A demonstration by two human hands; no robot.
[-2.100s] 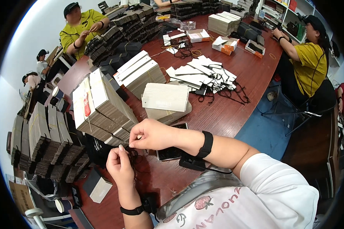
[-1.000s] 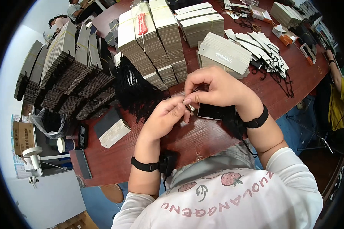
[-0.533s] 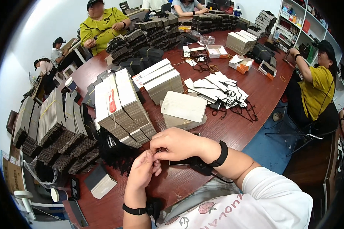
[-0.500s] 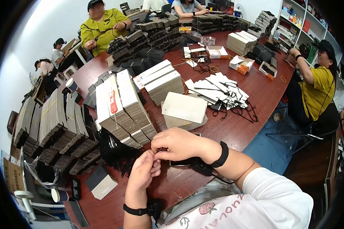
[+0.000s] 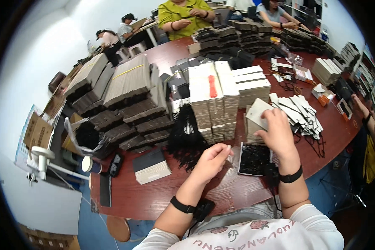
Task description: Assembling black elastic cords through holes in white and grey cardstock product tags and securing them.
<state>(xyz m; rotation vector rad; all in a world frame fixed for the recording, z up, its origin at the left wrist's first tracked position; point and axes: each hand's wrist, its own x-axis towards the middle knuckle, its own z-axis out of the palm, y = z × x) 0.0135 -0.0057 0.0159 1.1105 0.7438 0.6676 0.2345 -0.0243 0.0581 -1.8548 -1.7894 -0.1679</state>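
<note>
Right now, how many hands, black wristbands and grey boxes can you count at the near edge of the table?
Hands: 2, the left hand and the right hand
Black wristbands: 2, one on each wrist
Grey box: 1
Total: 5

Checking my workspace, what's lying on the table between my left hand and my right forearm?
In the head view, a flat black tray lies between the left hand and right forearm.

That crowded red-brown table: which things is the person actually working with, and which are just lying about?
In use:
right hand on the pale flat card
left hand pinched shut beside the bundle of thin black cords

Lying about:
small white box
orange strip atop the tall pale card stack
black-and-white tags
</note>
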